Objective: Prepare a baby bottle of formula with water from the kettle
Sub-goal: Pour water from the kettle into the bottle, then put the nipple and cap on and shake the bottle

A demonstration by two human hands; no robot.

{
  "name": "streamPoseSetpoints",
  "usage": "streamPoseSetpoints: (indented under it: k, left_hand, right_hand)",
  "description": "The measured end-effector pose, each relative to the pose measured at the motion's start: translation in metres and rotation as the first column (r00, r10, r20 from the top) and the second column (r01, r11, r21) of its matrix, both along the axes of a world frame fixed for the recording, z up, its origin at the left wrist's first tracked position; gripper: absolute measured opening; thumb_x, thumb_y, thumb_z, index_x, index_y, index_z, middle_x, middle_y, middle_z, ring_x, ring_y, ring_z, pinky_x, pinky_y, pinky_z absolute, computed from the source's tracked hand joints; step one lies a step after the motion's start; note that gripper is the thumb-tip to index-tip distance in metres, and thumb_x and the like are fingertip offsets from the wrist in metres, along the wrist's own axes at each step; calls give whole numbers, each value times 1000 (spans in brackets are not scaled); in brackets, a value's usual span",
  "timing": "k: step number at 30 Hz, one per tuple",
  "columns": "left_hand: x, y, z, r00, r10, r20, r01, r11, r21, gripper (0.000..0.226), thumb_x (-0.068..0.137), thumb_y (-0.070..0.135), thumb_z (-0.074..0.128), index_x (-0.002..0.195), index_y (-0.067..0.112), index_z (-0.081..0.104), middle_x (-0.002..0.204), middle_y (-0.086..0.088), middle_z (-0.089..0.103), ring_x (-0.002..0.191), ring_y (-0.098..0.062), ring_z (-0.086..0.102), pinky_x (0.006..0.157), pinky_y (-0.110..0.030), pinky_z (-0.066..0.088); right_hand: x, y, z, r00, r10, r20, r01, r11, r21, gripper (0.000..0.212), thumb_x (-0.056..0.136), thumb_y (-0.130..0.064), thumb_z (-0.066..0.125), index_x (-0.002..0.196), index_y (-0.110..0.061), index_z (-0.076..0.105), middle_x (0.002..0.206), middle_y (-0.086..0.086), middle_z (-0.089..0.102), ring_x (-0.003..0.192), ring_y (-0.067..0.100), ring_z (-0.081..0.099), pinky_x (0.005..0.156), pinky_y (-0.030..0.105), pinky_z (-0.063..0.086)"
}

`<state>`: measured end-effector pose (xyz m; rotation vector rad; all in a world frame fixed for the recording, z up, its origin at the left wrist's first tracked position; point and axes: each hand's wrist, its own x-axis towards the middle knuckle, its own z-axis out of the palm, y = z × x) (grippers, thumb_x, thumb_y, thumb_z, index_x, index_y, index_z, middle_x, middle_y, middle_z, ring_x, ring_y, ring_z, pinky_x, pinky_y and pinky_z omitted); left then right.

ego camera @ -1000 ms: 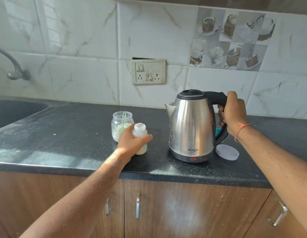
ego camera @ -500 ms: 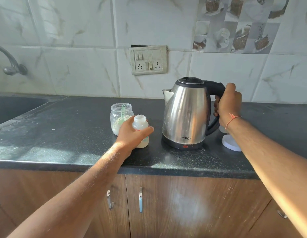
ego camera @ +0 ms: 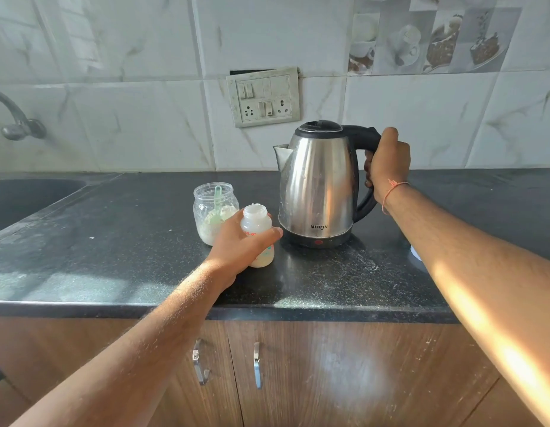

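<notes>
While the uncapped baby bottle (ego camera: 257,235) stands upright on the dark table (ego camera: 113,241), the left hand (ego camera: 240,245) wraps around its body from the near left side. Just behind sits the formula jar (ego camera: 213,211) with a scoop (ego camera: 217,204). To the right, the right hand (ego camera: 387,167) grips the kettle (ego camera: 317,186) handle.

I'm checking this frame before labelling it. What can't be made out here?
Head view only:
- Water level in the kettle: steel wall and shut lid hide it.
- Baby bottle markings: left hand covers them.
- White lid: right forearm hides most.
- Sink: cut off by left edge.
</notes>
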<state>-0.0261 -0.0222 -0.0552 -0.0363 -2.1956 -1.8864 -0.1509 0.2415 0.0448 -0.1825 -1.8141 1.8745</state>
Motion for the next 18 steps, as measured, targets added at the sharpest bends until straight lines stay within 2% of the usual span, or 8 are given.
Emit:
streamPoseSetpoints:
  k: [6,9,12,14,16,18]
  left_hand:
    - [0,5,-1,998,-56,-4,54,982,-180,21,97,26,86,109,19,71,92,6,77,72,10,69,69,-8,52]
    - [3,6,2,998,-67,-5,65,976,-209,21,98,30,86,108,22,70,95,5,78,79,4,71,74,-13,54]
    - [7,7,6,997,-71,-8,68,971,-229,23,98,33,86,109,22,70,99,3,79,89,-6,73,81,-22,54]
    - [7,5,5,997,-75,-7,72,970,-233,24,97,35,86,111,24,70,102,3,80,94,-9,75,83,-25,54]
    - [7,4,4,996,-86,-5,82,965,-250,25,97,38,86,112,27,69,103,5,81,98,-10,76,85,-26,55]
    - [5,2,2,994,-113,9,111,949,-294,26,97,40,86,114,30,68,102,8,81,98,-7,77,88,-27,56]
  right_hand:
    - [-9,-3,-1,999,43,3,-43,999,1,44,95,-43,33,67,-16,54,50,-4,50,48,19,38,49,25,32]
    - [-7,1,-2,998,69,-10,-69,997,20,49,100,-42,29,68,-14,53,49,-4,52,45,18,39,50,26,34]
    - [0,7,1,998,59,13,-61,982,180,67,109,-46,22,65,-11,59,51,-2,60,48,20,50,56,31,47]
    - [7,16,6,998,36,50,-52,922,383,76,112,-51,20,73,-11,71,67,2,70,65,25,61,73,37,49]
    - [15,32,7,999,-13,37,-9,842,539,64,116,-48,26,91,-14,73,90,7,72,88,31,60,82,35,39]
    - [23,55,-1,997,-38,-69,71,810,583,49,118,-39,34,99,-19,75,104,4,72,100,25,61,84,30,37]
